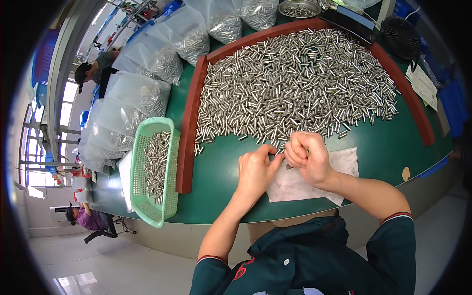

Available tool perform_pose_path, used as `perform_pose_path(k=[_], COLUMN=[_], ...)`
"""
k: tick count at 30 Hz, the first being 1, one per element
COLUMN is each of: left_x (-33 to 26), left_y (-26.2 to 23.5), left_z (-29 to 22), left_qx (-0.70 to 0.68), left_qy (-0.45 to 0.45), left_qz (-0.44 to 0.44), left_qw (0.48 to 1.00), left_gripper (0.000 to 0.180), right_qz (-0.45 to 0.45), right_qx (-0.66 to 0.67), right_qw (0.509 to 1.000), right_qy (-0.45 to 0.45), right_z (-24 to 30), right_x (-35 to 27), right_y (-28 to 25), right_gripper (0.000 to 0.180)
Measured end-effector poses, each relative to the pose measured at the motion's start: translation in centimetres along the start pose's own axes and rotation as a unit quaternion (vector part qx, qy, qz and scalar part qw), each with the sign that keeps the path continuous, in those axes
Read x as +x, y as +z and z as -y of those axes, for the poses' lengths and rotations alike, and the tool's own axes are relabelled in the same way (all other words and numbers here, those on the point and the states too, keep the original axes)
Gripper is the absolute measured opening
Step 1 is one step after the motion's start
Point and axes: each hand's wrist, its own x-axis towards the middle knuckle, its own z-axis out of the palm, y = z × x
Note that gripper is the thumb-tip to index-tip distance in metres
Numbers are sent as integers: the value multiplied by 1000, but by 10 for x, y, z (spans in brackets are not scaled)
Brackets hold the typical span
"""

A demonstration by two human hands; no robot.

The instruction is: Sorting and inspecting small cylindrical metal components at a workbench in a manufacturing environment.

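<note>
A wide heap of small metal pins (295,83) covers the green table in front of me. At its near edge, my left hand (256,169) pinches a small metal pin between thumb and forefinger. Close beside it, almost touching, my right hand (310,158) is closed with its fingers curled in; what it holds, if anything, is hidden. Both hands are just above a stained white cloth (295,186) spread at the table's front edge. A bit of something dark shows below the right fingers, too small to make out.
A red-brown raised border (187,147) frames the heap. Left of it stands a light green basket (172,196) partly filled with pins. Clear bags of pins (147,96) line the far left. A dark tray-like device (348,25), metal bowl (299,4) and black fan (400,37) stand at the back.
</note>
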Motion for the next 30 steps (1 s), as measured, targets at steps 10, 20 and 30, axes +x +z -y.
perform_pose_path(k=[10, 20, 30], left_x=[5, 4, 1], left_y=[-17, -22, -19], left_z=[7, 30, 31], left_qx=[-34, -679, -665], left_qy=[-39, -205, -204], left_qz=[98, 133, 121], left_qw=[994, 692, 708], left_gripper=[16, 20, 19], right_qz=[2, 20, 6], right_qx=[15, 21, 18], right_qw=[1000, 999, 1000], right_qy=[7, 20, 17], right_z=[1, 3, 3], right_x=[1, -1, 1], right_y=[1, -3, -1], right_gripper=[32, 27, 31])
